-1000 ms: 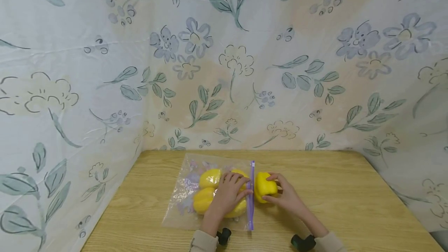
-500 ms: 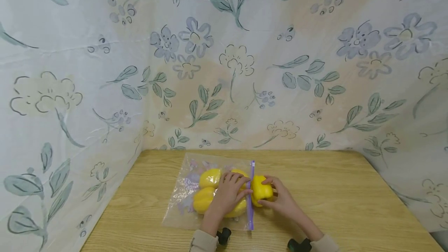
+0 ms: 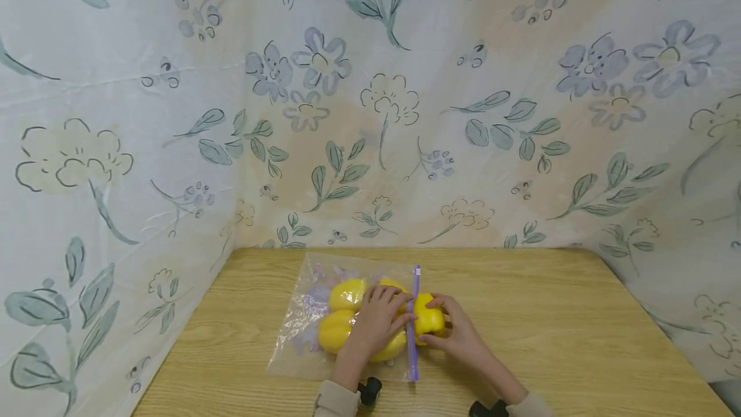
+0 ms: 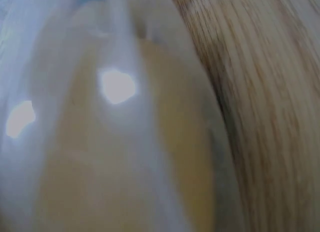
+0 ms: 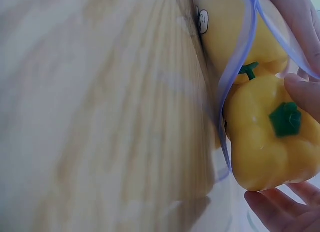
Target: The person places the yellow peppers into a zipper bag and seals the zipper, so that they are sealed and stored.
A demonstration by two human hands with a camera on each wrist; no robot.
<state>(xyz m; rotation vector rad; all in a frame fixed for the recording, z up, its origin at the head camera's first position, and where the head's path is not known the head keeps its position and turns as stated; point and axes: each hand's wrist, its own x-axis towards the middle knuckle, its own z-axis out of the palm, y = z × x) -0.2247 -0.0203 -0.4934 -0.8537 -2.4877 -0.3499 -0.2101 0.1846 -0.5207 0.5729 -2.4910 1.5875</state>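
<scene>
Across the desk (image 3: 550, 314), the clear bag (image 3: 295, 333) lies at lower centre, its purple edge (image 3: 413, 356) facing right. The left hand (image 3: 377, 317) covers part of the yellow contents (image 3: 336, 332); whether its fingertips pinch that edge cannot be told. The right hand (image 3: 462, 334), on the mouth side, pinches the yellow pepper (image 3: 428, 317) between thumb and fingers; the pepper sits left of that hand, right at the edge (how far inside is unclear). It looks stubby, its stem (image 5: 286, 119) facing the right wrist camera. The left wrist view is blurred.
</scene>
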